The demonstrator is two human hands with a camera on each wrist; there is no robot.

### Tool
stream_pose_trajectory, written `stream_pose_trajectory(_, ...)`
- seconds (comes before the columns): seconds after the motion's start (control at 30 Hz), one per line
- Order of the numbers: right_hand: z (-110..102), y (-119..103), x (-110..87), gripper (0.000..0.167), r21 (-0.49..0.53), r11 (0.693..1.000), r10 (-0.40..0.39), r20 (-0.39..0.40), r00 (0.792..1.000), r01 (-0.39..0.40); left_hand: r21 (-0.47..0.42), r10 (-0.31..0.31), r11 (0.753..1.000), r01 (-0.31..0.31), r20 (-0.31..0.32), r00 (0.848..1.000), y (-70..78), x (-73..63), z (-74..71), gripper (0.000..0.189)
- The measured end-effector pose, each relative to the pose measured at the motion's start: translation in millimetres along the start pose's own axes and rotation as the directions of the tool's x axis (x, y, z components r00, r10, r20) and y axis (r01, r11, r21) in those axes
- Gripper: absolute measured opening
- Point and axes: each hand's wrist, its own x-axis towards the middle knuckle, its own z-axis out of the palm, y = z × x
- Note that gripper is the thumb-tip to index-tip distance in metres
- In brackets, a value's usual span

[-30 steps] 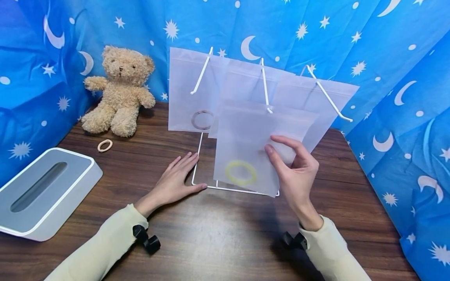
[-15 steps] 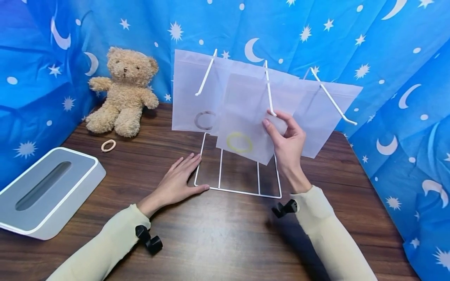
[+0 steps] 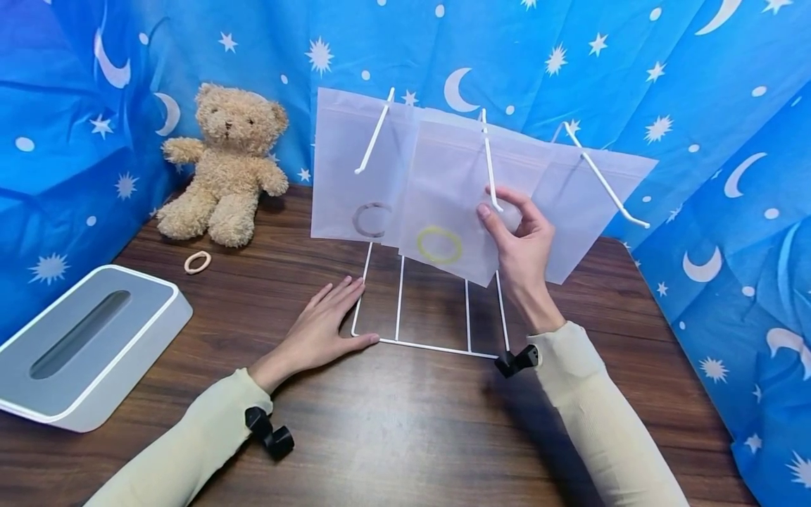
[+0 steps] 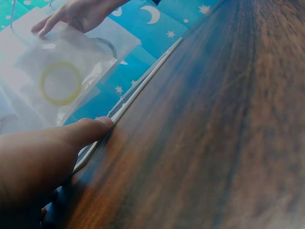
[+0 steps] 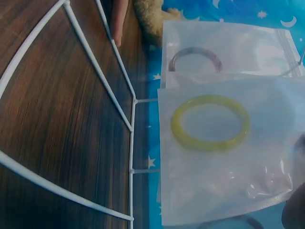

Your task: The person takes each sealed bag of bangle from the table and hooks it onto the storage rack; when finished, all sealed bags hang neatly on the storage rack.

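Note:
My right hand [image 3: 522, 243] pinches the right side of a frosted zip bag [image 3: 453, 186] between thumb and fingers. Inside the bag lies a yellow bangle [image 5: 209, 145]. Its top is on the middle prong [image 3: 489, 165] of a white wire display rack [image 3: 437, 346], in front of another frosted bag there. The prong's tip reaches down beside my right fingertips. Flat on the table, my left hand [image 3: 323, 327] rests with fingers spread at the rack base's left front corner, thumb touching its front wire.
Frosted bags hang on the left [image 3: 355, 155] and right [image 3: 592, 190] prongs; the left one holds a dark ring. A teddy bear [image 3: 231, 165], a pale wooden ring [image 3: 198, 263] and a grey-white tissue box [image 3: 95, 345] stand left. A starry blue curtain [image 3: 469, 42] surrounds the table.
My right hand has moved up and away from me, taking the bag with the yellow bangle from the prong's tip back along the middle prong. My left hand has stayed on the rack base.

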Motion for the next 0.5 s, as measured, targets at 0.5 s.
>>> stream_pose_trajectory(0.5,-42.2,-25.8,-29.1,0.039,-0.474,0.832,-0.156,0.296,0.942,0.287,0.007,-0.002,1.000,0.002,0.002,1.000,-3.3,-0.8,1.3,0.094)
